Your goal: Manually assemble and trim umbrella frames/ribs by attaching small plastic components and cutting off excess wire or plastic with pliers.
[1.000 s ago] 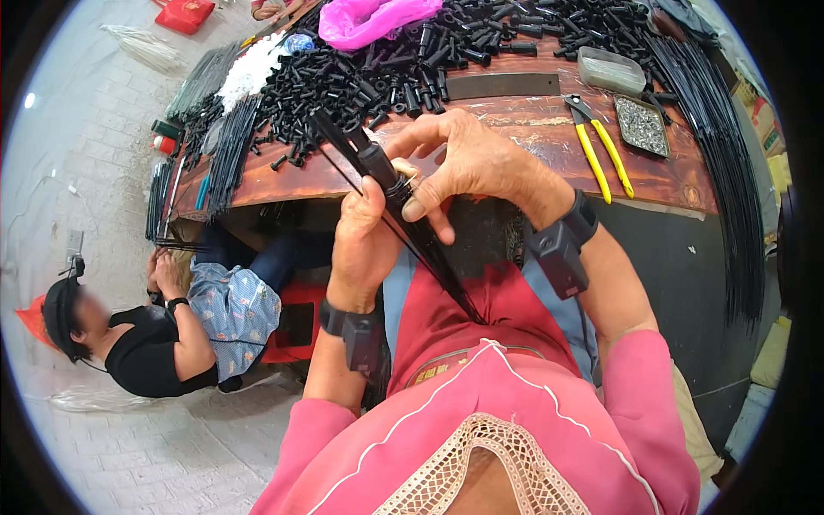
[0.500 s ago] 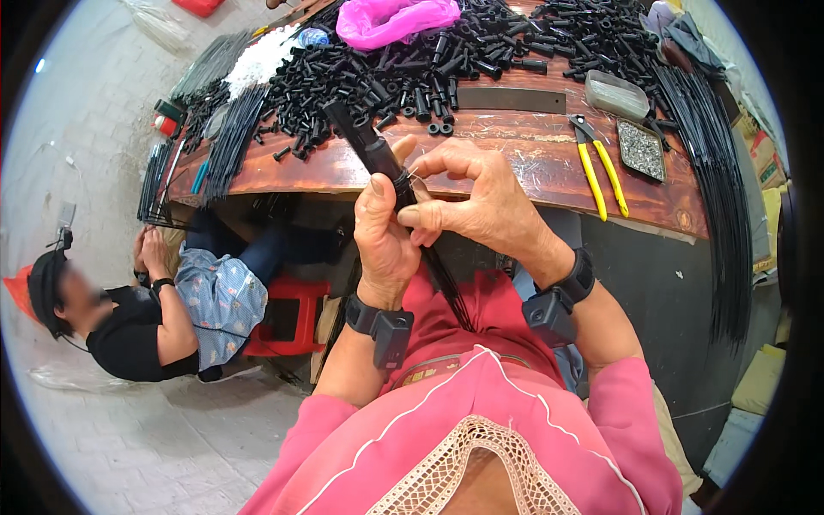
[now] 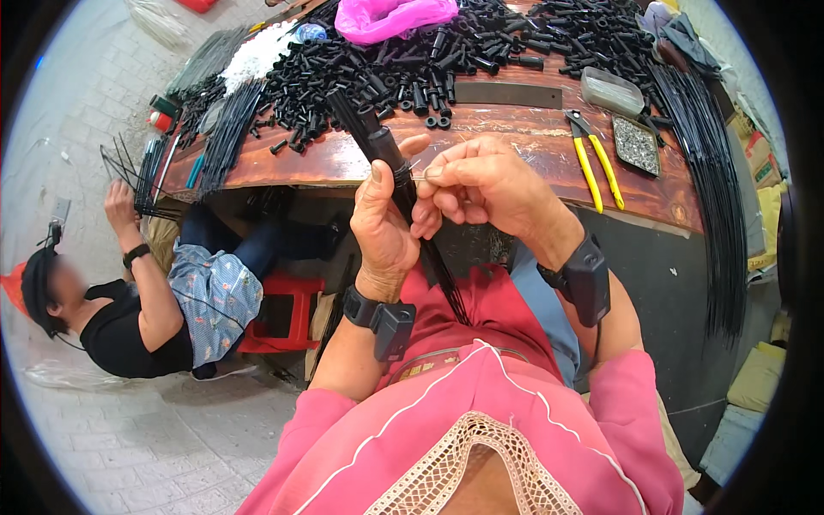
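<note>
Evidently for steadiness, the left hand (image 3: 384,233) wraps the black rod bundle (image 3: 403,196) near twelve o'clock — seemingly freeing the right hand (image 3: 498,187), fingertips narrowly pinching thin wire (image 3: 418,178); pliers (image 3: 596,163) lie at two.

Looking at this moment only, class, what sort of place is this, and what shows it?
Probably a small hand-assembly workshop: black parts lie heaped on a wooden table, yellow-handled cutters lie near its edge, and the left hand grips a black bundle.
</note>
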`<state>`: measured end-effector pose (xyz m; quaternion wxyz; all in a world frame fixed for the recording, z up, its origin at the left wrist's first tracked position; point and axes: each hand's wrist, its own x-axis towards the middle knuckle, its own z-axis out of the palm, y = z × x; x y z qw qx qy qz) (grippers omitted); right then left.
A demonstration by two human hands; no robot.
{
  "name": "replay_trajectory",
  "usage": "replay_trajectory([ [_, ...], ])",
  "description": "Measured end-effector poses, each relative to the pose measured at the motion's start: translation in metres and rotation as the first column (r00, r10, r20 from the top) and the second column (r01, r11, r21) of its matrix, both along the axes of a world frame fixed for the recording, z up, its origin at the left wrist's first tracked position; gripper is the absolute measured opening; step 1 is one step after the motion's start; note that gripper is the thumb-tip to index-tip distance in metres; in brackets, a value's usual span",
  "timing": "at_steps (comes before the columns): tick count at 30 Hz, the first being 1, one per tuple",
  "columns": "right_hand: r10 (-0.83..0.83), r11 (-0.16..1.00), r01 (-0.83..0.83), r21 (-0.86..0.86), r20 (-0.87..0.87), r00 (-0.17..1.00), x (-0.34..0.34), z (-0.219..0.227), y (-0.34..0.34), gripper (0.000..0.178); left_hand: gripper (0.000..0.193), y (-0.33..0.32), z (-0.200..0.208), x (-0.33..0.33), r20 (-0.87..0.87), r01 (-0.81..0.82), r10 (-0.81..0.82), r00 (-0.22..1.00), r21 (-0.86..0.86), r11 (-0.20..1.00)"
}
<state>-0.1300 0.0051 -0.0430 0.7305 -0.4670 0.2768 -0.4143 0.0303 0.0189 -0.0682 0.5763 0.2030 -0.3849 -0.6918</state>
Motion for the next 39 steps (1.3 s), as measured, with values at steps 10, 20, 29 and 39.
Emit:
replay_trajectory([
  [10, -0.169, 0.982, 0.174, -0.068, 0.08, 0.982, 0.01, -0.019, 0.018, 0.027, 0.06, -0.004, -0.005, -0.002, 0.015, -0.029, 0.029, 0.999, -0.024, 0.999],
  [20, -0.774, 0.623, -0.069, -0.779, -0.601, -0.201, -0.078, -0.022, 0.033, 0.037, 0.054, -0.007, -0.009, 0.004, -0.03, -0.006, 0.007, 1.0, 0.015, 1.0],
  [29, -0.482, 0.778, 0.173, -0.604, -0.75, -0.453, -0.128, -0.03, 0.017, 0.049, 0.051, -0.008, -0.015, 0.011, -0.039, 0.071, -0.072, 0.997, -0.028, 0.997],
  [39, -0.514, 0.848, 0.529, -0.032, -0.294, 0.806, -0.151, -0.036, 0.028, 0.034, 0.069, -0.012, -0.005, 0.011, 0.012, -0.063, 0.062, 0.998, 0.072, 0.995],
])
